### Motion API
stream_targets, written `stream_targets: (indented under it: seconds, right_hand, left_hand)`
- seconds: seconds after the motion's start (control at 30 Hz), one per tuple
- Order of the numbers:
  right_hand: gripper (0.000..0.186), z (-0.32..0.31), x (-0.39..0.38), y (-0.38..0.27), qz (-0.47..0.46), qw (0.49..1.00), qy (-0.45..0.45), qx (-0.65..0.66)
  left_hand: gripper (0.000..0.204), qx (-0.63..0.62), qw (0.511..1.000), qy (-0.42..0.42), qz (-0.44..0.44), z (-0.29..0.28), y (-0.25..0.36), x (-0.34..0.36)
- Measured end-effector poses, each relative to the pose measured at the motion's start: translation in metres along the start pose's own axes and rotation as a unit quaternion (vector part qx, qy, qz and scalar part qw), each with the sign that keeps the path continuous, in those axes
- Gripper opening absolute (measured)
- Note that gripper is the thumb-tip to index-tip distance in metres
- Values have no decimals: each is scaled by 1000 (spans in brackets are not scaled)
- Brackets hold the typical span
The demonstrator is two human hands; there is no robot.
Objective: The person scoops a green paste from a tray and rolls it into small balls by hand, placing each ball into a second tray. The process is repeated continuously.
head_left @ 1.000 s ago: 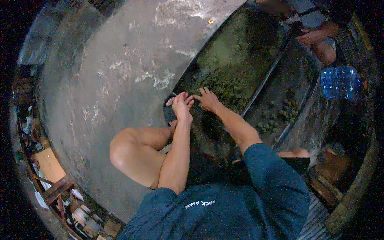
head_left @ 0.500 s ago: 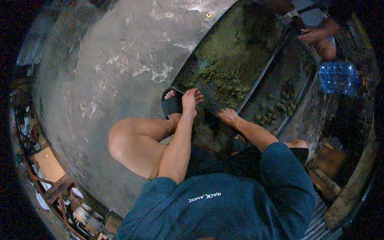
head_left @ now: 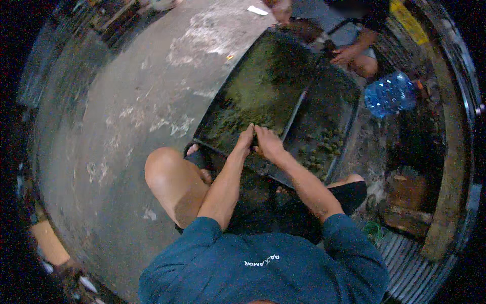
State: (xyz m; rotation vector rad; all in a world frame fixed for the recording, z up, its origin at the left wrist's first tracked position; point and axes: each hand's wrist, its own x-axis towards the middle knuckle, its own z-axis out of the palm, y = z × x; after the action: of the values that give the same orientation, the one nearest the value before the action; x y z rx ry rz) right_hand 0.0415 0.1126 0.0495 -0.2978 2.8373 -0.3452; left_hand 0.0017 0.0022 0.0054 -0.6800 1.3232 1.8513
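My left hand [head_left: 246, 138] and my right hand [head_left: 270, 144] meet over the near end of a large black tray [head_left: 194, 139]. Fingers on both hands are bent and pressed together at the tips; whatever sits between them is hidden. A layer of crumbly, green-brown material [head_left: 234, 121] lies in this tray, just beyond my hands. Beside it on the right, a second black tray [head_left: 340, 157] holds several small round lumps [head_left: 331, 142] of similar colour toward its near end.
A co-worker's hand [head_left: 346, 54] rests near the trays' far right corner, and another hand [head_left: 281, 11] shows at the far end. A large blue water bottle [head_left: 390, 95] lies right of the trays. Stained concrete floor [head_left: 126, 121] spreads to the left.
My hands, apart at the tray's near edge before, have come together over it. The right hand has moved left and inward. The view has shifted, so the trays appear further left.
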Motion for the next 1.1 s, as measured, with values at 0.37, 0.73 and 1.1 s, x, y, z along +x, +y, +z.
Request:
stream_targets:
  seconds: [0.37,0.73,1.1]
  right_hand:
    - [29,6,-11,26,49,965,94,239]
    - [65,14,-11,53,223,928,28,298]
    - [45,-1,-23,40,246,929,38,272]
  left_hand:
    - [47,282,911,147,262,-3,-30,11]
    - [50,221,972,43,60,-9,-31,38]
    - [31,341,930,21,135,3,-35,10]
